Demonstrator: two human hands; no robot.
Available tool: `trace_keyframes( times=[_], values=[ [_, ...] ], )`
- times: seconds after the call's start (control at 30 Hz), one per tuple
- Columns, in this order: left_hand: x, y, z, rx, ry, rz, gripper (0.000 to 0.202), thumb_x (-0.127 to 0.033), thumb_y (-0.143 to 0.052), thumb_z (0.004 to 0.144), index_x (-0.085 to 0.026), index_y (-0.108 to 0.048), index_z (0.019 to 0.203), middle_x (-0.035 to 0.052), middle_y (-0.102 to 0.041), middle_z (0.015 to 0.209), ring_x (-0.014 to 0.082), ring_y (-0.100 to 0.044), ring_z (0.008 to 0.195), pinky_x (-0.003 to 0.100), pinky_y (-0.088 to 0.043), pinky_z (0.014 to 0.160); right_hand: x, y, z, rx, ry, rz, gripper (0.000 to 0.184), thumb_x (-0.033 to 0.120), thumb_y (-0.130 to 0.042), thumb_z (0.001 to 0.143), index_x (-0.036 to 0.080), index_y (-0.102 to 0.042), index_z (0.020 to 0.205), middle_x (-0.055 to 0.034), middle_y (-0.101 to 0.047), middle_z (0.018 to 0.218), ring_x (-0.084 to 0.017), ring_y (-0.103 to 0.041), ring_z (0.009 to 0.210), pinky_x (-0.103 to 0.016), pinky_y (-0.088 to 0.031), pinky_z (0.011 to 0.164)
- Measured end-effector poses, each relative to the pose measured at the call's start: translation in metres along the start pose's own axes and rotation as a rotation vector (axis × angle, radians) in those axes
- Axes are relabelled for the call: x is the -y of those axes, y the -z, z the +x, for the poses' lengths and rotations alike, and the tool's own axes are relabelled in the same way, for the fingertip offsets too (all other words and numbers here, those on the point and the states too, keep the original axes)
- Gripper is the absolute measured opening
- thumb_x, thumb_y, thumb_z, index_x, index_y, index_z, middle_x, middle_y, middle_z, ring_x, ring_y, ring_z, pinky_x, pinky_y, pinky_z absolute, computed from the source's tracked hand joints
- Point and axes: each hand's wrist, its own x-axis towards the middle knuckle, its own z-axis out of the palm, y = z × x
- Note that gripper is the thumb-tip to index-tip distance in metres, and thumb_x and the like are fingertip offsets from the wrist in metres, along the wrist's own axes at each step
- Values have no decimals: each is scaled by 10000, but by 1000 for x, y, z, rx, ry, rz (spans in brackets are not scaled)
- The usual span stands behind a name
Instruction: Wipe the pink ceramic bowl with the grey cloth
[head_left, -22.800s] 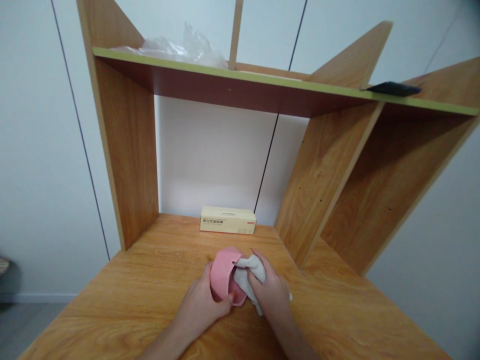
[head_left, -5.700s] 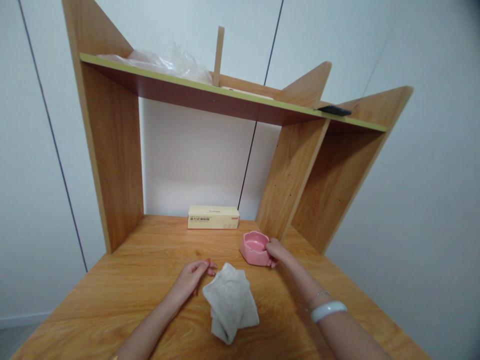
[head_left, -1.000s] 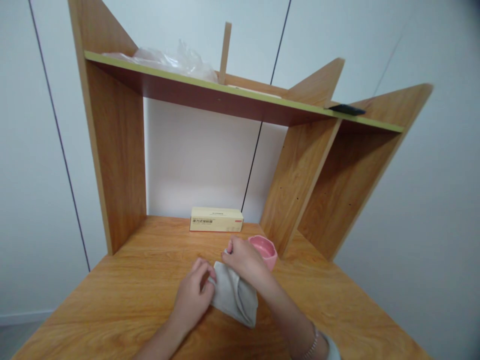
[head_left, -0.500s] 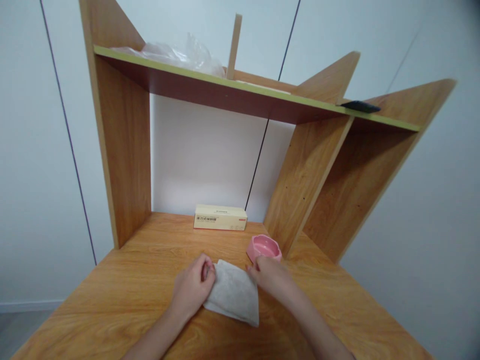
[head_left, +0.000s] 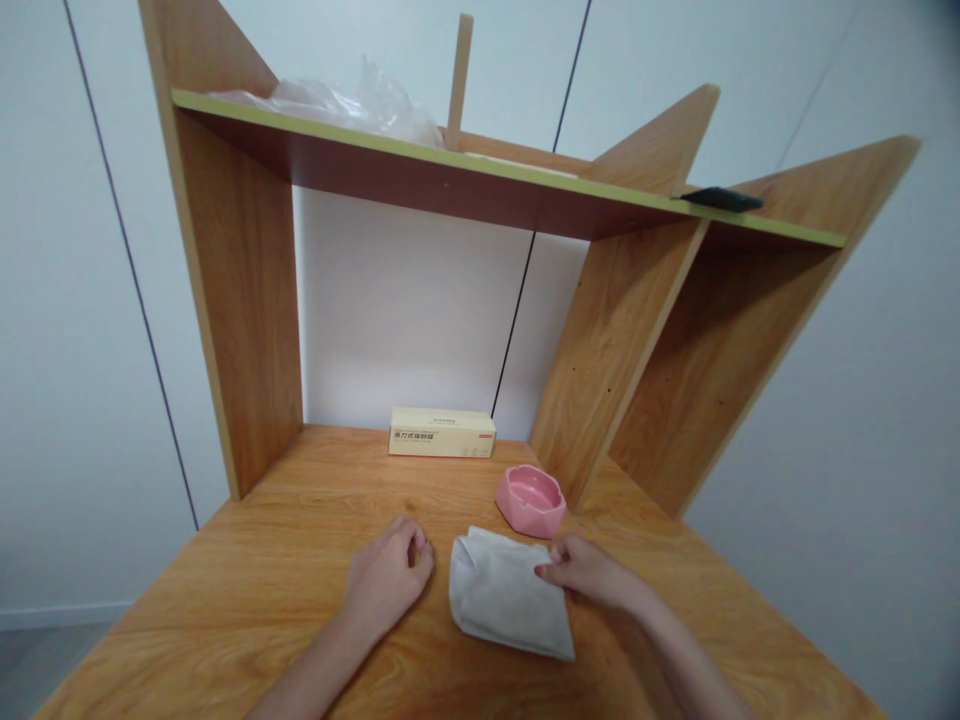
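Observation:
A folded grey-white cloth (head_left: 506, 595) lies flat on the wooden desk (head_left: 262, 590). My right hand (head_left: 589, 572) pinches the cloth's right edge with thumb and fingers. My left hand (head_left: 386, 580) rests on the desk just left of the cloth, fingers curled loosely, holding nothing and not touching the cloth. A small pink bowl (head_left: 529, 499) stands upright on the desk just beyond the cloth, close to the shelf divider.
A long beige box (head_left: 442, 432) lies against the back wall. A wooden hutch (head_left: 247, 330) frames the desk, with a slanted divider (head_left: 615, 350) on the right. On its top shelf sit crumpled clear plastic (head_left: 352, 95) and a dark flat object (head_left: 721, 199).
The cloth has slid to the right with my right hand, which now pinches its right edge. My left hand has let go of the cloth's left edge and stays beside it.

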Motion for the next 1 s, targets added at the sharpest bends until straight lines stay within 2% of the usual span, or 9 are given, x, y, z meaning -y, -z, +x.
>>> trace_keyframes(
  times=[0.2, 0.27, 0.37, 0.43, 0.5, 0.6, 0.77, 0.87, 1.0],
  values=[
    [-2, -5, -3, 16, -44, -16, 159, -223, -395, 784, -192, -540, 728, 38, -589, 805, 190, -573, 713, 259, -350, 593, -37, 42, 4, -155, -179, -231, 109, 230, -606, 638, 160, -569, 563, -32, -596, 602, -188, -568, 624, -242, -356, 519],
    [-2, -7, -3, 6, -44, 1, 155, -224, -389, 787, -194, -538, 752, 46, -575, 848, 188, -574, 701, 261, -355, 584, -32, 47, 5, -216, -229, -312, 84, 233, -592, 666, 151, -609, 657, -94, -628, 733, -248, -588, 734, -299, -390, 581],
    [-1, -8, -1, -12, -35, 17, 155, -219, -375, 794, -198, -528, 810, 53, -548, 931, 183, -578, 699, 265, -373, 589, -5, 45, 2, -307, -231, -403, 175, 224, -508, 745, 128, -615, 845, -175, -599, 932, -312, -554, 896, -378, -407, 668],
    [1, -7, 0, -18, -34, 1, 161, -220, -368, 800, -200, -522, 844, 55, -537, 971, 182, -581, 711, 269, -385, 599, 23, 36, -1, -346, -134, -415, 239, 219, -421, 799, 127, -589, 942, -163, -583, 980, -285, -542, 934, -376, -411, 729],
    [3, -6, 1, -28, -28, -25, 178, -233, -353, 815, -200, -522, 860, 57, -542, 981, 186, -584, 731, 278, -397, 614, 52, 17, -5, -378, 142, -334, 260, 188, -376, 819, 119, -589, 952, -144, -586, 987, -242, -532, 963, -347, -396, 819],
    [6, -4, 2, -62, -39, -82, 204, -237, -335, 830, -194, -531, 869, 59, -578, 952, 203, -580, 820, 298, -411, 684, 83, -22, -7, -264, 437, -156, 281, 141, -363, 809, 123, -582, 984, -115, -593, 1008, -199, -526, 984, -300, -387, 878],
    [10, -6, 3, -151, -77, -156, 244, -217, -366, 811, -184, -562, 953, 70, -617, 990, 224, -532, 978, 349, -383, 861, 93, -79, 0, -142, 590, 2, 479, 171, -373, 800, 104, -376, 1274, -105, -405, 1319, -185, -342, 1219, -329, -283, 1017],
    [13, -12, 5, -153, -106, -191, 294, -215, -387, 799, -172, -572, 1024, 84, -613, 1050, 220, -529, 1007, 362, -378, 902, 89, -92, 3, -71, 588, 7, 533, 198, -379, 796, 63, -318, 1308, -116, -298, 1381, -195, -243, 1271, -351, -226, 1052],
    [18, -24, 8, -68, -133, -207, 371, -204, -375, 800, -150, -542, 1126, 97, -559, 1169, 201, -482, 1102, 360, -356, 959, 87, -96, 5, -22, 577, -23, 551, 176, -392, 768, 31, -332, 1296, -149, -281, 1378, -226, -229, 1274, -406, -213, 1052]
  ],
)
